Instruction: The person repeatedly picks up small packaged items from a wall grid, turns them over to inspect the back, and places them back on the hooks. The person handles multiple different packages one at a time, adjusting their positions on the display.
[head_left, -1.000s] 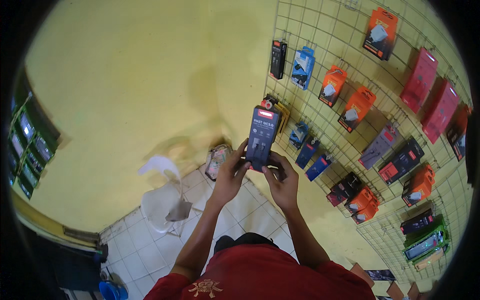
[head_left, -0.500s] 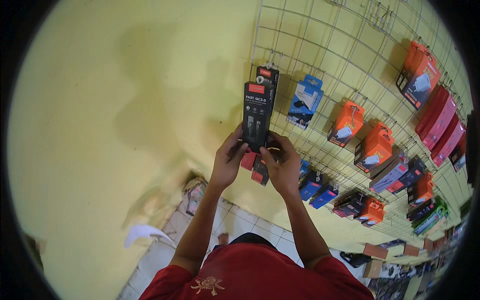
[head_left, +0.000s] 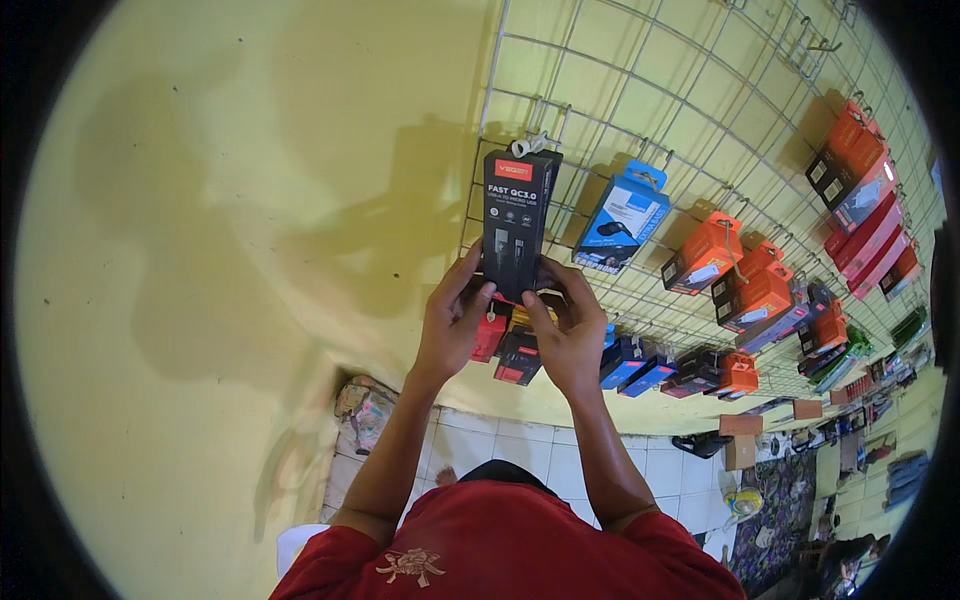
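A slim black charging-cable box (head_left: 510,225) with a red label stands nearly upright in front of the wire grid. Around its lower left edge, my left hand (head_left: 452,318) is closed, thumb on the front. My right hand (head_left: 568,328) grips the lower right edge the same way. At the box's top is the white end piece of a hook (head_left: 528,146); whether the box hangs on it, I cannot tell. More black box shows close behind the held one. Just below my hands hang a red box (head_left: 488,338) and a black box with a red label (head_left: 518,358).
The wire grid (head_left: 612,68) covers the yellow wall ahead and to the right. On its hooks hang a blue earphone box (head_left: 622,222), several orange charger boxes (head_left: 703,254) and dark blue boxes (head_left: 648,375). A patterned bag (head_left: 365,410) rests on the tiled floor (head_left: 520,455).
The held box has come up to the hook's white end and now covers most of the similar box behind it. My view has shifted, and both hands keep their grip.
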